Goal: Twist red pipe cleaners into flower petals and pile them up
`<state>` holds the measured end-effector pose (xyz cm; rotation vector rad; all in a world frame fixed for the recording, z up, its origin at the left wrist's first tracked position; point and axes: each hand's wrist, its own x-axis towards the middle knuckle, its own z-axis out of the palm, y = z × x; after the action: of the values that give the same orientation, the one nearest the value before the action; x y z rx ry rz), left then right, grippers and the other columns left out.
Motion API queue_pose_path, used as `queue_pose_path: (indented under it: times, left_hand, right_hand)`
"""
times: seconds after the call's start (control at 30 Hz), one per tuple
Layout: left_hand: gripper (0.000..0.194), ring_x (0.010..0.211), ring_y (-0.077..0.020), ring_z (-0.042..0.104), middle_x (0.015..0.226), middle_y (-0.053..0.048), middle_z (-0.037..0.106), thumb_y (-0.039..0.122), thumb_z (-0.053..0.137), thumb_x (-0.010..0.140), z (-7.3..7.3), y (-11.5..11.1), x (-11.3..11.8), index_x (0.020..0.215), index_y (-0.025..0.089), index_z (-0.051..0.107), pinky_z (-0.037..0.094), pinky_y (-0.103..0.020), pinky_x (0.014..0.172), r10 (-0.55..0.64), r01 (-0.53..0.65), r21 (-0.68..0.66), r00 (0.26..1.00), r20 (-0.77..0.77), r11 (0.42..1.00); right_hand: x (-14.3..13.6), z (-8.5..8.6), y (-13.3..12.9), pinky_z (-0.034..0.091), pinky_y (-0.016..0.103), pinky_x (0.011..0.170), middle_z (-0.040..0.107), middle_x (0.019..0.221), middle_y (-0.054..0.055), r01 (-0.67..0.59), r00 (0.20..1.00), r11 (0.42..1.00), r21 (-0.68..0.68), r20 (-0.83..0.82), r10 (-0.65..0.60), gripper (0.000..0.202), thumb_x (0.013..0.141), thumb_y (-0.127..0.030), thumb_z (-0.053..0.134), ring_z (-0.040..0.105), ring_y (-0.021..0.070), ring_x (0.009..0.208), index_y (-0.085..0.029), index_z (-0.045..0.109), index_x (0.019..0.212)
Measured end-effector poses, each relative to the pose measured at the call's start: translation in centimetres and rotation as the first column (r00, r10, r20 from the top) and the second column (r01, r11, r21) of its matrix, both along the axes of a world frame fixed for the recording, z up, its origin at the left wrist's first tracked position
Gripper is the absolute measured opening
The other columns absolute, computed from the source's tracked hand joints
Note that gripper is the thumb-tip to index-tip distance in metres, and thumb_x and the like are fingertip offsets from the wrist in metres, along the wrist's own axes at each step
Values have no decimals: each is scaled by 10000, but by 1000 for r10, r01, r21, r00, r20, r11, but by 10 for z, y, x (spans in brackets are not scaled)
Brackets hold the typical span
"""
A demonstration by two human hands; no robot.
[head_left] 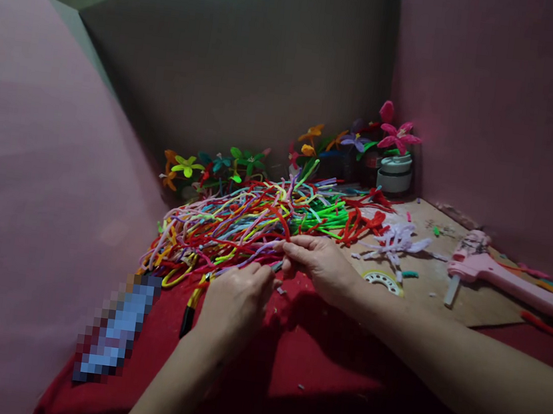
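Before the pile [235,219], the left hand [242,291] is curled, its hold unclear; the right hand [319,259] pinches a thin, fuzzy, slightly curved red stem [282,224] against the pile's front; flowers [187,166] stand behind the pile

**Pile [235,219] on the cloth [331,375], flowers [187,166] behind**

From where I stand, with left and right as the worker has them, the board [476,305] lies right of the pile. The tape [383,282] is on the board's near left part, the glue gun [500,275] farther right, partly over it. The pot [394,176] stands behind the pile, to the right. A blurred item [117,332] lies before the pile, left.
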<state>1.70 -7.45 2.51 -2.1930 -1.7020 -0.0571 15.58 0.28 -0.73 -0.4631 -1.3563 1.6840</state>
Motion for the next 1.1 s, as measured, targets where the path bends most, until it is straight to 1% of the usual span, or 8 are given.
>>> queue_pose_path:
  times: [0.2, 0.53, 0.63, 0.73, 0.8, 0.87, 0.97, 1.1]
  left_hand:
    - [129, 742, -188, 524, 747, -38, 600, 188, 482, 815, 20, 18, -6, 770, 205, 602, 344, -352, 756, -205, 219, 139, 973, -110, 966]
    - [117, 790, -155, 517, 761, -17, 578, 204, 467, 828, 9, 42, -13, 742, 189, 546, 293, -409, 990, -411, 396, 246, 912, 8, 885]
    - [120, 998, -204, 488, 981, -66, 574, 238, 546, 784, 4, 43, -16, 896, 195, 560, 288, -437, 997, -454, 384, 381, 884, 111, 841]
    - [303, 1099, -249, 422, 1101, -101, 518, 259, 630, 716, -5, 40, -13, 1001, 201, 546, 333, -428, 950, -435, 225, 549, 854, 287, 805]
    - [295, 960, -216, 498, 989, -78, 547, 277, 636, 706, -11, 38, -9, 973, 193, 541, 413, -366, 834, -383, 46, 538, 752, 536, 842]
    - [234, 759, -159, 534, 823, -33, 561, 309, 623, 711, -15, 37, -3, 886, 175, 548, 442, -286, 681, -270, -53, 349, 528, 805, 936]
    - [206, 515, -84, 462, 575, 27, 502, 348, 604, 714, -17, 39, 3, 700, 145, 574, 376, -204, 502, -8, 38, 0, 198, 980, 999]
    - [242, 394, -47, 378, 466, 45, 454, 357, 608, 711, -15, 41, 6, 664, 120, 594, 290, -169, 391, 143, 108, -139, -33, 989, 984]
  right_hand:
    - [-1, 1, -4, 312, 225, 500, 487, 479, -27, 14, 983, 999, 39, 183, -21, 249, 738, -304, 549, 414, 68, 456, -127, 552, 563]
    - [-1, -6, 4, 322, 225, 453, 473, 437, -31, -100, 977, 993, -67, 184, 111, 266, 671, -283, 602, 416, 69, 396, -138, 480, 484]
    - [-1, -5, 4, 291, 217, 442, 450, 401, -36, -51, 969, 999, 14, 243, 46, 264, 677, -250, 588, 383, 56, 383, -136, 479, 465]
    - [-1, -2, 2, 296, 217, 444, 446, 422, -45, 0, 982, 1000, 15, 188, -3, 247, 694, -293, 585, 383, 56, 389, -138, 509, 517]
    - [-1, 0, 1, 291, 216, 435, 446, 433, -47, 48, 984, 999, 1, 169, -48, 242, 701, -319, 586, 381, 56, 387, -138, 527, 551]
    - [-1, 1, -1, 279, 214, 425, 440, 432, -47, 87, 979, 996, 16, 185, -88, 259, 703, -330, 590, 372, 53, 384, -135, 528, 545]
    - [-2, 0, -2, 273, 207, 419, 444, 441, -43, 92, 975, 995, 37, 200, -98, 277, 711, -331, 584, 375, 47, 389, -130, 528, 528]
    - [-2, -2, -1, 283, 204, 391, 477, 461, -40, 87, 981, 996, 8, 172, -87, 271, 720, -363, 585, 397, 51, 371, -132, 558, 580]
